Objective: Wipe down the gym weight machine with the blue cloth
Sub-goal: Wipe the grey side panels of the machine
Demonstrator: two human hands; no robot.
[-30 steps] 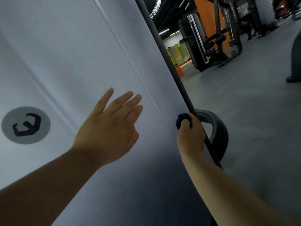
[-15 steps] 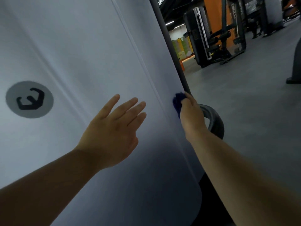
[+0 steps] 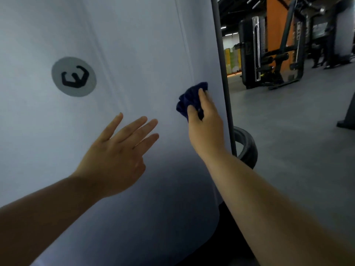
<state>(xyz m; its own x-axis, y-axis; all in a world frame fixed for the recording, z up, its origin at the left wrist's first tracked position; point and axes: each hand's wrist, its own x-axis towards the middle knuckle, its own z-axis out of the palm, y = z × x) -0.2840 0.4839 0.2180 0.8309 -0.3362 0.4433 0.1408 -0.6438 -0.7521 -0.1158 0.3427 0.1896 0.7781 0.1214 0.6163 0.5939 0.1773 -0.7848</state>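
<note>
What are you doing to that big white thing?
A person is wiping down a gym machine. The right hand grips a bunched-up blue cloth and holds it against the machine's big white panel, close to the dark post at its right edge. The left hand is open with fingers spread in front of the panel; whether it touches is unclear. A round grey logo sits higher up on the left.

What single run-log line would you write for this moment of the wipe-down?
step: wipe white panel | right hand: grips blue cloth against panel | left hand: open, holds nothing
</note>
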